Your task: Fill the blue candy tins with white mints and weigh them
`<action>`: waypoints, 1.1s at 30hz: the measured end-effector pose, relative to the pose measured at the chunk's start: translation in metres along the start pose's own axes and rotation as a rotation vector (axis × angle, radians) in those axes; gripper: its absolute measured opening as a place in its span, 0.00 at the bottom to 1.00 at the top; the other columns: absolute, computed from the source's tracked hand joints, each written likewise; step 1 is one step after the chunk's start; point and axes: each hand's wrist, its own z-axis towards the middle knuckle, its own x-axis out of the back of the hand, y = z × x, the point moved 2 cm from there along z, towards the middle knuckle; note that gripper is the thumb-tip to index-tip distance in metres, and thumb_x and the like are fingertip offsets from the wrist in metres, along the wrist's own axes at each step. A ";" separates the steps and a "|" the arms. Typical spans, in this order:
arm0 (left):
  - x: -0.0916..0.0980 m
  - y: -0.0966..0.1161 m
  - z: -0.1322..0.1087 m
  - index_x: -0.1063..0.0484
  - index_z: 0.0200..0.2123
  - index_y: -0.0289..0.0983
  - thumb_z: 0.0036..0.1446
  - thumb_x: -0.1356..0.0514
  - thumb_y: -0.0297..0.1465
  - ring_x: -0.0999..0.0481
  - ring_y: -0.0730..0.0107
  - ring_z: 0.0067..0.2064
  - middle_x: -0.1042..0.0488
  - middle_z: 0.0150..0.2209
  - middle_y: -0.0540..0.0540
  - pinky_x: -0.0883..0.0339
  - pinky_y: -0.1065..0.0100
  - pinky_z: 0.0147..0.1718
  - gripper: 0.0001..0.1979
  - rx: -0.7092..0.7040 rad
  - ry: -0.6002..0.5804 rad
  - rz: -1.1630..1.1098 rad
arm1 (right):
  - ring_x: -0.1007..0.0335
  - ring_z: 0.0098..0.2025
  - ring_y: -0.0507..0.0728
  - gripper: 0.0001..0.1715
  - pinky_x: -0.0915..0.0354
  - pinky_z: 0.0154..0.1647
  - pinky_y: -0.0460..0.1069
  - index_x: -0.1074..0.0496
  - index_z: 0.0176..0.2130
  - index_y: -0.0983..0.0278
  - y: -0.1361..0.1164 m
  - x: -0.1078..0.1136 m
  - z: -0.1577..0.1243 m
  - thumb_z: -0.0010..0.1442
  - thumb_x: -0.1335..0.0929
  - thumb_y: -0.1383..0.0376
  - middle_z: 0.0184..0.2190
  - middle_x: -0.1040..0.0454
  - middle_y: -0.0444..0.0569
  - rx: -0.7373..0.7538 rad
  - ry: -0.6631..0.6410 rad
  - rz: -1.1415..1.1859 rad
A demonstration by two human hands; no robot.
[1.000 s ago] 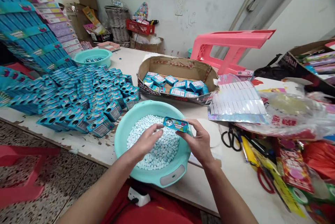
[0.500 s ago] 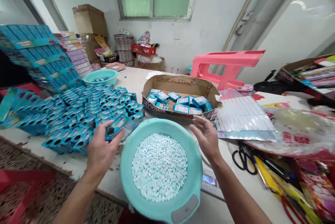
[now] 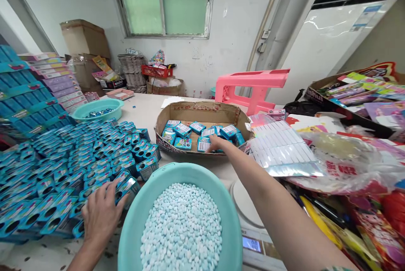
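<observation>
At the near edge of the crowded rows of blue boxes, my left hand point(image 3: 101, 212) has its thumb and fingers around a small blue box point(image 3: 128, 187). My right hand point(image 3: 217, 142) reaches over the front wall of a cut-down cardboard box point(image 3: 202, 109). Its fingers close on a small blue candy box point(image 3: 203, 144) lying among several others there; part of the grip is hidden. Between my arms stands a turquoise basin point(image 3: 232, 220), filled with small pale blue and white candies point(image 3: 183, 224).
A white digital scale point(image 3: 251, 243) sits right of the basin. A smaller turquoise bowl point(image 3: 118, 112) stands at the back left, near tall stacks of blue packs point(image 3: 28, 93). A pink stool point(image 3: 253, 77), plastic packaging point(image 3: 284, 148) and a carton of bright packets point(image 3: 354, 93) are to the right.
My right hand has moved from beside the basin into the cardboard box. My left hand, with a blue box, has lowered to the rows at left. The view has swung right.
</observation>
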 end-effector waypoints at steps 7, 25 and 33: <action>0.028 0.001 -0.001 0.31 0.44 0.47 0.58 0.48 0.42 0.31 0.47 0.52 0.29 0.46 0.45 0.39 0.44 0.52 0.14 -0.126 0.243 -0.411 | 0.32 0.45 0.60 0.21 0.35 0.44 0.51 0.28 0.43 0.63 -0.009 0.037 -0.038 0.47 0.27 0.67 0.42 0.29 0.50 0.122 0.262 0.093; 0.062 0.118 -0.035 0.34 0.45 0.38 0.51 0.40 0.44 0.30 0.72 0.24 0.29 0.28 0.50 0.38 0.72 0.21 0.22 0.272 -0.796 -1.502 | 0.39 0.56 0.63 0.33 0.36 0.53 0.60 0.38 0.57 0.54 -0.085 0.020 -0.265 0.54 0.28 0.59 0.54 0.35 0.53 0.477 0.560 0.649; 0.078 0.126 -0.035 0.31 0.39 0.39 0.50 0.40 0.45 0.33 0.72 0.23 0.30 0.25 0.50 0.43 0.74 0.19 0.18 0.157 -0.744 -1.226 | 0.54 0.66 0.69 0.53 0.49 0.62 0.65 0.44 0.62 0.55 -0.085 0.011 -0.286 0.42 0.25 0.46 0.64 0.45 0.55 0.732 0.308 0.394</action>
